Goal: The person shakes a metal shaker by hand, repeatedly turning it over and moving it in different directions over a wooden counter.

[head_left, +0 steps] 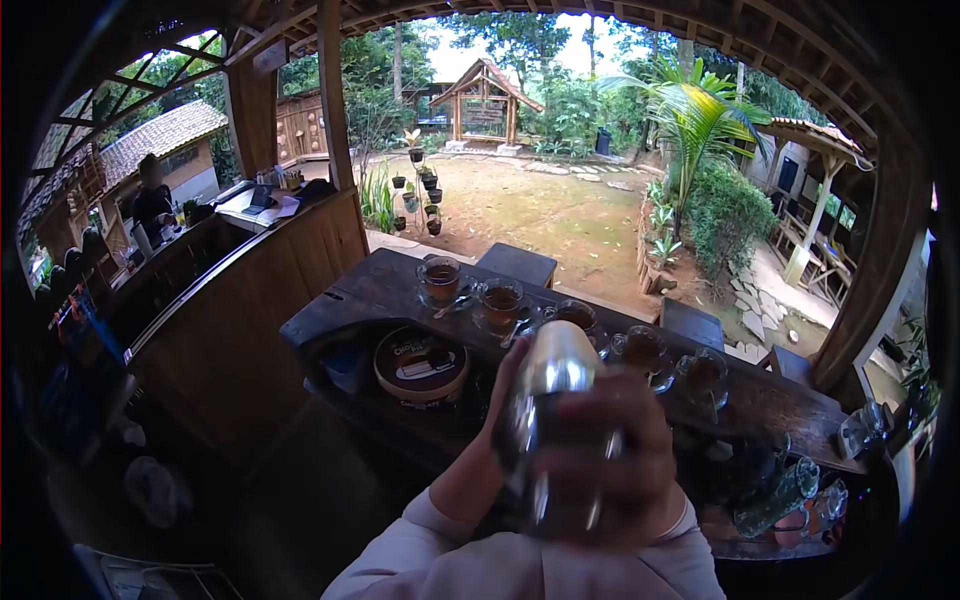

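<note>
A shiny metal cocktail shaker (pixel 562 362) is held up close in front of me, tilted and smeared by motion. My right hand (pixel 625 450) wraps round its side, fingers closed and blurred. On the other side my left hand (pixel 503 400) is closed against the shaker, its fingers mostly hidden behind it. Beyond the shaker a row of several glass cups of brown drink stands on glass saucers along the dark wooden table (pixel 350 285). Among them are a cup (pixel 440 280) at the left end and another cup (pixel 702 378) at the right end. Spoons lie on some saucers.
A round box with printed lettering (pixel 420 368) sits on a lower level left of my hands. Glassware, including a greenish glass (pixel 778 498), is at the right. A wooden counter (pixel 250 310) stands left, with a person (pixel 152 205) behind it. Stools (pixel 517 263) line the table's far side.
</note>
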Motion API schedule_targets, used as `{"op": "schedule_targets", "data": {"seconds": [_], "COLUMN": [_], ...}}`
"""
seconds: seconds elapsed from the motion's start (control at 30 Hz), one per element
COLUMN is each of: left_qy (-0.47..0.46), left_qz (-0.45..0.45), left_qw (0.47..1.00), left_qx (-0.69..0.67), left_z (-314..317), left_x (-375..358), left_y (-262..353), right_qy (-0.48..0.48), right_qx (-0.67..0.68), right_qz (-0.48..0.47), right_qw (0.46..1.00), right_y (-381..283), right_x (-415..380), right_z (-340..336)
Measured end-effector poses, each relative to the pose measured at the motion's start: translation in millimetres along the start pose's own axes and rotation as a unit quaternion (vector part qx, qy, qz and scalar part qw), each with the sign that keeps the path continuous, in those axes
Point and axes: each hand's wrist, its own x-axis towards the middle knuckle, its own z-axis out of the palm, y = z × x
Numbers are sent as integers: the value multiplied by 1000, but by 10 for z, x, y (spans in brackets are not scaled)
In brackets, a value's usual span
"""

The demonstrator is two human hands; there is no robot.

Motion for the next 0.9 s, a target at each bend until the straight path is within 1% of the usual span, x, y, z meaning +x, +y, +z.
{"op": "schedule_targets", "data": {"seconds": [0.03,0.07,0.1,0.13,0.17,0.2,0.23,0.27,0.3,0.33,0.37,0.4,0.43,0.47,0.5,0.53,0.57,0.6,0.63,0.67,0.7,0.73,0.77,0.8,0.83,0.87,0.9], "left_qy": [0,-50,-47,-47,-48,137,239,246,251,176,99,117,47,20,-8,36,49,84,110,257,293,230,161,75,-6,-3,0], "left_qz": [19,28,28,-21,-69,135,111,53,-3,61,126,143,-87,-20,44,20,-79,7,86,83,33,91,149,97,42,54,65], "left_qw": [998,998,998,996,983,959,918,924,928,940,943,921,994,999,993,995,996,956,823,895,883,856,819,939,996,995,993], "left_qx": [55,24,25,-68,-162,206,298,287,276,287,292,343,-46,31,112,86,-15,281,550,354,365,453,531,322,79,89,100], "left_z": [399,382,232,-76,-403,-726,-355,-401,-446,-413,-357,-139,-62,81,198,211,48,-387,-710,-318,-492,-436,-363,-257,-155,28,150], "left_x": [-111,-114,-106,-94,-96,-79,-203,-273,-332,-318,-318,-475,-533,-544,-555,-559,-557,-528,-531,-568,-554,-572,-572,-558,-589,-585,-594], "left_y": [54,82,120,162,185,100,17,7,4,-8,-43,-63,99,100,102,122,174,186,171,85,93,76,73,147,185,218,229], "right_qy": [7,28,49,28,6,59,111,114,115,116,105,4,-81,32,83,32,-19,12,74,97,102,116,127,24,75,73,46], "right_qx": [-11,4,20,25,31,46,60,64,37,9,50,13,48,70,82,85,87,21,86,103,102,111,119,96,103,103,111], "right_qz": [-148,-156,-162,-48,66,166,263,264,274,277,180,155,134,-7,107,50,-8,65,158,247,247,241,232,135,-52,-50,-24], "right_qw": [989,987,985,998,997,983,956,956,954,954,977,988,987,997,987,995,996,998,981,959,958,957,957,986,991,991,992], "right_y": [48,72,82,131,217,391,496,458,407,375,257,7,-190,-265,-435,-281,-110,11,242,423,371,300,243,123,-123,-111,-77], "right_x": [-14,-17,-29,-97,-202,-362,-446,-510,-530,-462,-358,-193,-41,-119,-161,-174,-132,-320,-463,-638,-616,-539,-440,-298,-181,-185,-190], "right_z": [39,73,110,132,179,349,490,508,513,511,438,271,62,194,337,238,142,385,576,701,690,656,584,416,474,475,488]}}
